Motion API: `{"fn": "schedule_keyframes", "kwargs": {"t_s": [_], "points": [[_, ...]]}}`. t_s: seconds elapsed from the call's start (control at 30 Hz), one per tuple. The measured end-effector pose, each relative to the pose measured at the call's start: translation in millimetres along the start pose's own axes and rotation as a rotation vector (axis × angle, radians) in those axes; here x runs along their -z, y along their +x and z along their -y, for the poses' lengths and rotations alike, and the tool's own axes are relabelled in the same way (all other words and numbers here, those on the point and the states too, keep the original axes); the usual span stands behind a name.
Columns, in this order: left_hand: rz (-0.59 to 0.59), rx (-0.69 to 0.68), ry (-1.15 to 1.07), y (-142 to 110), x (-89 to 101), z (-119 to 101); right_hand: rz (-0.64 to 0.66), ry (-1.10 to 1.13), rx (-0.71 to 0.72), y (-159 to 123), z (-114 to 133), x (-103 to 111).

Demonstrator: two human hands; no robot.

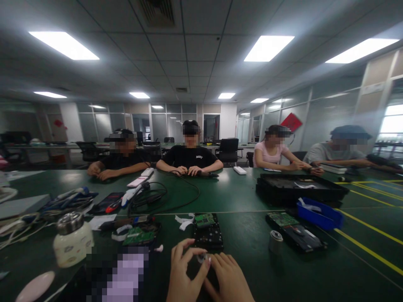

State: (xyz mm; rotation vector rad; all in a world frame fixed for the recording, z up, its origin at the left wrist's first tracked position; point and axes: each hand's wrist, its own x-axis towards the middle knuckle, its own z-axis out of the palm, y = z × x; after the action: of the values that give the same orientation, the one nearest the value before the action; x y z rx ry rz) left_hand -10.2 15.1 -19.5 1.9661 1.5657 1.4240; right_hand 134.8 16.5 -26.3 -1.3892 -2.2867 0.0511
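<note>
At the bottom middle, my left hand [185, 270] curves its thumb and index finger round a small, shiny, translucent piece [202, 257], whose kind I cannot make out. My right hand [229, 274] meets it from the right, fingers bent and close together, touching the left thumb; whatever its fingertips grip is hidden. Just beyond both hands lies a black plate-like device [209, 240] with a green circuit board [205, 220] on top. White paper-like strips [185, 221] lie at its left.
Left are a cream bottle [74, 247], a blurred-out screen [124, 277], another green board [140, 237] and coiled black cable [147, 197]. Right stand a small metal cylinder [276, 242], a black drive-like unit [304, 237], a blue bin [321, 216] and a black tray [302, 188]. Several people sit opposite.
</note>
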Motion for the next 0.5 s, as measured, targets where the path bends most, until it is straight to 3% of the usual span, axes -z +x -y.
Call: {"fn": "schedule_keyframes", "kwargs": {"t_s": [0.1, 0.3, 0.5], "points": [[0.041, -0.015, -0.081, -1.3, -1.4, 0.3, -0.012, -0.020, 0.030, 0.4, -2.3, -1.9], [-0.053, 0.100, -0.114, -1.2, -1.7, 3.1, -0.058, -0.022, 0.039, 0.5, -0.5, -0.4], [0.042, 0.049, -0.116, 0.1, 2.3, -1.3, -0.092, -0.023, 0.060, -0.3, -1.1, -2.3]]}}
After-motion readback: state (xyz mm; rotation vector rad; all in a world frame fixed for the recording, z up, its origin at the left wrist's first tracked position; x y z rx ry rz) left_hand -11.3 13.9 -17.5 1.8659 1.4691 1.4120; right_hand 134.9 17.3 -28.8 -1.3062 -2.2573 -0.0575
